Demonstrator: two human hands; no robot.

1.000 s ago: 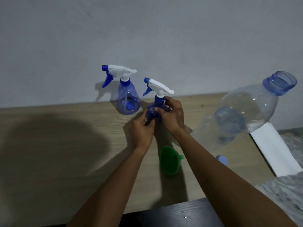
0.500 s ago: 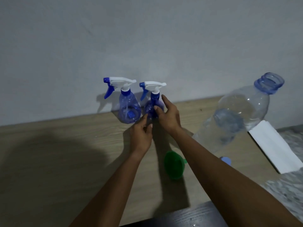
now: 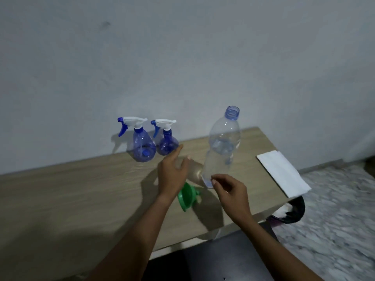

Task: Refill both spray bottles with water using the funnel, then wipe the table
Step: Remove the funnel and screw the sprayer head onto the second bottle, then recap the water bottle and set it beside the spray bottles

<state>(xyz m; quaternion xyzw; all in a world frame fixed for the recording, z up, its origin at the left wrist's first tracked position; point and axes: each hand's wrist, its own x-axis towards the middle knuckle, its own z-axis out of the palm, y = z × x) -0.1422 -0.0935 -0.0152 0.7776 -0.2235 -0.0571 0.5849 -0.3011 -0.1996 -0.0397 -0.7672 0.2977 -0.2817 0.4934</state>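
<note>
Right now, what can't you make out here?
Head view:
Green plastic funnel: partly hidden by left hand.
Right hand: blurred; whether it pinches anything is unclear.
Clear plastic water bottle: base partly covered by that hand.
Two blue spray bottles: fill level unreadable, dim.
Black bin: cut off by wooden table.

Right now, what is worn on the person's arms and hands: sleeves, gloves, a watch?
The left hand and right hand are bare, no gloves. The left forearm and right forearm are uncovered to the frame's bottom edge; no sleeve shows. No watch or band at either wrist. Rings: too blurred to tell.
</note>
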